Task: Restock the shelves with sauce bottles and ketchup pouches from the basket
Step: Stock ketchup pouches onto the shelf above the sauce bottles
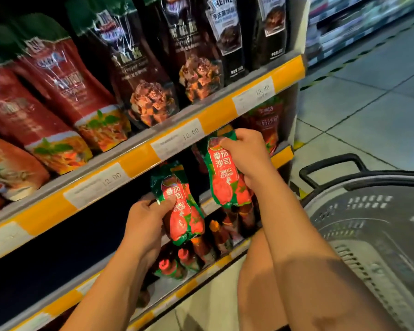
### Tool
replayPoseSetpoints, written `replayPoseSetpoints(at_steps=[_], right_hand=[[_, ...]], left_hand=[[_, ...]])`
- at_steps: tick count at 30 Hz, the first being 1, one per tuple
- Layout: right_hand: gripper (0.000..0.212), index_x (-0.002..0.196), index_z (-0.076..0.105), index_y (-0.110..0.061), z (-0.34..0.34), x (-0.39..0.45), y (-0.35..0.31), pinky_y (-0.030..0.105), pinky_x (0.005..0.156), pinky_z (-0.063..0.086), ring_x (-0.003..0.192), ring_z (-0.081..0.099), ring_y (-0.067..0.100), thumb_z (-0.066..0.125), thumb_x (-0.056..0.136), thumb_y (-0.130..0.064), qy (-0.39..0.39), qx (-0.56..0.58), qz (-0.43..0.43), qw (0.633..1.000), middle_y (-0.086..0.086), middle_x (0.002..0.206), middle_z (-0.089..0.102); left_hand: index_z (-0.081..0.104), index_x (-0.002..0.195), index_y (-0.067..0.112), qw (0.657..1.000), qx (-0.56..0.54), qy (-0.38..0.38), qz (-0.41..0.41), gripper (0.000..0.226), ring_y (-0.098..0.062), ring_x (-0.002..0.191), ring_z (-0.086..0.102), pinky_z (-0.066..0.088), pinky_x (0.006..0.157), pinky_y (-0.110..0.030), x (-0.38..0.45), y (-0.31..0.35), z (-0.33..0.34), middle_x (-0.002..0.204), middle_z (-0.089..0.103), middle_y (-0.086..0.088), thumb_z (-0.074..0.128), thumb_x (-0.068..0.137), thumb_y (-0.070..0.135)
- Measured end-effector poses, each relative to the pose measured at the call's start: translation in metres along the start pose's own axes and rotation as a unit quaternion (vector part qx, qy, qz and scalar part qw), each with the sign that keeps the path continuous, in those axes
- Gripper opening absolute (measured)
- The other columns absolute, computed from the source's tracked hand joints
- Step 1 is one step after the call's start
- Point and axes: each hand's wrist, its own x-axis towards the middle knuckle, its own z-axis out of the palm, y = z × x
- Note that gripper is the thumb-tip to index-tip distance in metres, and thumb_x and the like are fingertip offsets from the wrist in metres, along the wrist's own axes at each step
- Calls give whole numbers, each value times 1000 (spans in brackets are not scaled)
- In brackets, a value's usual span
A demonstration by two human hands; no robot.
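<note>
Hands, left and right, each pinch a soft, squashy red-and-green plastic ketchup pouch, likely best held near its stiffer top seam.

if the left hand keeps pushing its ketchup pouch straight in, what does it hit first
Probably nothing soon: the left hand aims its ketchup pouch into the dark gap of the middle shelf. Depth there is unclear.

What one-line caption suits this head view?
Each hand, left hand and right hand, holds a ketchup pouch before the middle shelf, basket alongside.
</note>
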Motion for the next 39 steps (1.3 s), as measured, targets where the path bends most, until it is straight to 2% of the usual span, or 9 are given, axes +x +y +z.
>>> replayPoseSetpoints(at_steps=[4,7,12,16,19,23,30,34,39], right_hand=[[42,71,32,-16,0,14,1,45,55,22,66,26,22,70,87,-22,54,8,-44,998,8,74,28],[43,60,30,-33,5,17,0,37,60,14,60,18,10,63,86,-23,83,-6,-80,993,-13,60,22],[15,87,65,-28,6,24,1,27,52,31,52,36,1,57,89,-16,82,-24,-119,989,-11,70,60],[29,122,67,-15,7,34,7,31,52,39,55,46,8,57,96,-10,59,-36,-115,991,8,95,72],[35,134,65,-16,9,37,11,37,79,55,92,68,17,63,99,-17,37,-38,-90,995,-1,118,72],[42,135,65,-17,9,38,16,39,103,49,122,61,20,71,96,-32,-8,-39,-71,997,-3,131,68],[54,147,54,-13,5,40,20,46,116,41,140,49,22,67,99,-34,-27,-65,-50,996,3,150,55],[56,150,50,-14,5,40,22,46,117,39,142,46,22,66,99,-34,-27,-61,-47,997,2,153,53],[54,151,49,-17,5,41,25,47,115,42,137,51,22,64,100,-27,-35,-70,-17,997,1,149,56]], left_hand=[[45,148,7,999,-39,10,27,64,-27,90,78,62,82,-54,17,1,17,100,80,-7,74,92,6],[40,152,17,997,-60,19,45,72,-21,96,77,63,80,-48,30,1,28,109,79,-1,76,90,4],[42,155,10,993,-99,48,35,81,-29,126,63,50,108,-50,54,-1,38,147,57,-15,82,84,6],[42,152,8,989,-102,50,95,71,-25,120,66,54,97,-39,61,-3,48,137,55,-31,73,90,-5],[54,142,11,989,-76,27,122,57,-23,115,71,60,86,-33,61,-10,53,124,72,-12,71,91,-6],[60,138,18,988,-53,31,143,52,-19,112,72,61,89,-35,63,-17,55,120,76,-3,70,92,-5],[62,130,26,986,-38,45,156,48,-13,108,73,62,78,-28,72,-21,55,117,77,2,73,91,0],[59,136,22,982,-33,73,169,55,-14,111,72,61,91,-36,75,-20,59,123,75,0,78,89,3],[64,111,36,979,26,63,192,42,-4,101,74,59,77,-17,72,-21,61,104,77,17,78,89,2]])
